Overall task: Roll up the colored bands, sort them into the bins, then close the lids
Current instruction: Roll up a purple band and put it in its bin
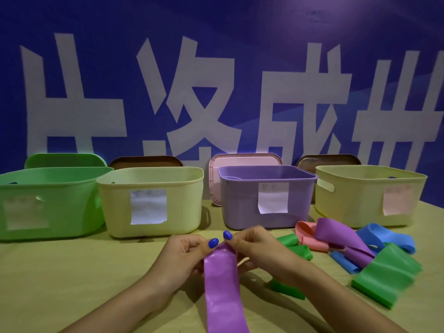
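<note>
A blue wall (pixel 240 25) with large white characters fills the background, and below it a pale wooden table (pixel 60 284) carries everything else. Four open bins stand in a row along the far side: a green bin (pixel 48 212) at the left, a cream bin (pixel 187 203), a purple bin (pixel 240 207) and a second cream bin (pixel 355 203) at the right — each with a paper label on its front. Behind them lean the lids: a green lid (pixel 64 161), a brown lid (pixel 144 162), a pink lid (pixel 245 159) and another brown lid (pixel 329 161).

To the right of the hands lies a loose heap of bands: a green band (pixel 389 277) nearest, a blue band (pixel 384 236), another purple band (pixel 336 231) and a pink band (pixel 310 236), overlapping one another.

In the middle, a long purple band (pixel 221 289) runs from the bottom edge up to the hands. The left hand (pixel 182 255) and right hand (pixel 254 251) both pinch its top end between thumb and curled fingers — thumbs close together above the table.
</note>
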`<state>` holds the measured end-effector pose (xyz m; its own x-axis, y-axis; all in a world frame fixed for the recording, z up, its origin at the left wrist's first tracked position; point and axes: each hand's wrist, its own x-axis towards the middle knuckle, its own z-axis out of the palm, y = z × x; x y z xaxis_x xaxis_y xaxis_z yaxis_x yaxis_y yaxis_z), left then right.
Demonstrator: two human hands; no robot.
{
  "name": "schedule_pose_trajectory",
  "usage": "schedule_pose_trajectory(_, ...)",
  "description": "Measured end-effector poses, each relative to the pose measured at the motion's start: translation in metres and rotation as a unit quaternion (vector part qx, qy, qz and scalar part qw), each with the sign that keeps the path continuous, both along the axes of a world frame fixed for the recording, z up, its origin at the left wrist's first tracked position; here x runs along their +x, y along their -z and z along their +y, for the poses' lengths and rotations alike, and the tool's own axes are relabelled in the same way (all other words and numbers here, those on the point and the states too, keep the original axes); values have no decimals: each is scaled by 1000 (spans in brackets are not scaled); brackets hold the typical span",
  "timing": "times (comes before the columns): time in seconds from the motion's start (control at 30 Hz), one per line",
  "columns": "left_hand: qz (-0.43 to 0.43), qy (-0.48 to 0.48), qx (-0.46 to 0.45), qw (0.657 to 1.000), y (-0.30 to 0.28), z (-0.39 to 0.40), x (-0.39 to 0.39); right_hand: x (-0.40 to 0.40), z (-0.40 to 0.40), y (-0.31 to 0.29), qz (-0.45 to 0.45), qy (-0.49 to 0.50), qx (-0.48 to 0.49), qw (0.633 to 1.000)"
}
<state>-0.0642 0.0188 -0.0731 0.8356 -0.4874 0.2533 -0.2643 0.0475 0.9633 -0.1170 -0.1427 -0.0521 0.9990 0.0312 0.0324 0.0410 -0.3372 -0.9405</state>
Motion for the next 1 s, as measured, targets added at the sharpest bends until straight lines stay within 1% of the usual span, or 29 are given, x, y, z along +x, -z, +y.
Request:
schedule_pose_trajectory(0.13, 4, 16, 7, 1000, -1, 0, 0, -1, -1, -3, -3, -7, -33, 999)
schedule_pose_trajectory(0.27, 6, 23, 33, 999, -4, 1, -3, 0, -3, -4, -8, -9, -76, 997)
schedule_pose_trajectory(0.4, 7, 23, 57, 998, -7, 3, -1, 0, -4, -6, -19, -2, -85, 996)
schedule_pose_trajectory(0.57, 19, 34, 45, 998, -9, 4, -6, -3, -9, -9, -21, -15, -101, 995)
schedule_pose_trajectory(0.7, 17, 30, 59, 998, -10, 5, -6, -5, -11, -11, -24, -24, -117, 993)
schedule_pose_trajectory(0.87, 17, 21, 48, 998, -11, 5, -7, -7, -13, -14, -30, -27, -124, 992)
schedule_pose_trajectory(1.0, 43, 19, -8, 999, -14, 6, -6, -9, -11, -16, -41, -15, -85, 995)
